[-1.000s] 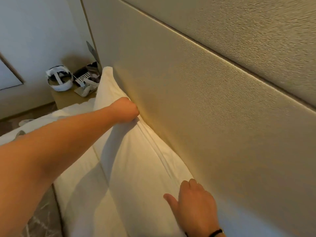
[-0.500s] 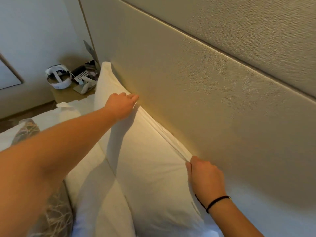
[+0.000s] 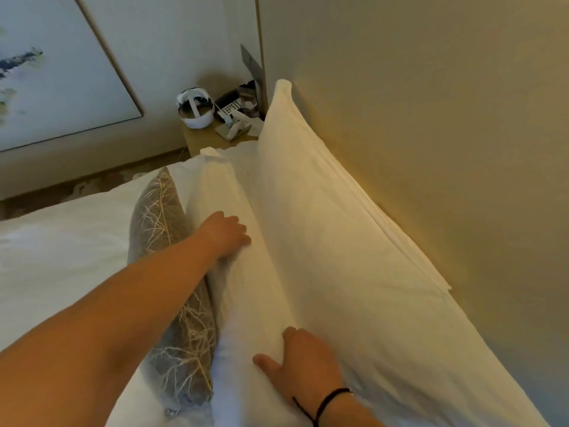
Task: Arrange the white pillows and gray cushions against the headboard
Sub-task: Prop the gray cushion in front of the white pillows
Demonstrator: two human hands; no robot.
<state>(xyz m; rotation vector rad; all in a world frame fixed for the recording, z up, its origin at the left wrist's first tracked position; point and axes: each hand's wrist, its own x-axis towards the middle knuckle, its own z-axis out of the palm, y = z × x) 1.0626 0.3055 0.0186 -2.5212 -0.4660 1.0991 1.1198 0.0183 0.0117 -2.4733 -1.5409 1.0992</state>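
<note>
A large white pillow (image 3: 345, 248) stands leaning against the beige headboard (image 3: 446, 149). In front of it a second white pillow (image 3: 215, 186) stands on edge. My left hand (image 3: 226, 234) lies on this front pillow's upper edge with its fingers curled into the fabric. Lower down, my right hand (image 3: 304, 362) holds the same pillow, thumb spread on its near face and fingers tucked into the gap behind it. A gray cushion (image 3: 160, 211) with a pale branch pattern leans against the front pillow's left side, partly under my left forearm.
A wooden nightstand (image 3: 200, 140) at the far end of the headboard carries a white headset (image 3: 195, 107), a remote and small items. A framed picture (image 3: 55, 75) leans on the left wall. White bedding (image 3: 61, 241) covers the bed at left.
Both hands left the back pillow's top edge at the headboard and came down onto the front white pillow. The view pulled back, showing the gray cushion and bedding.
</note>
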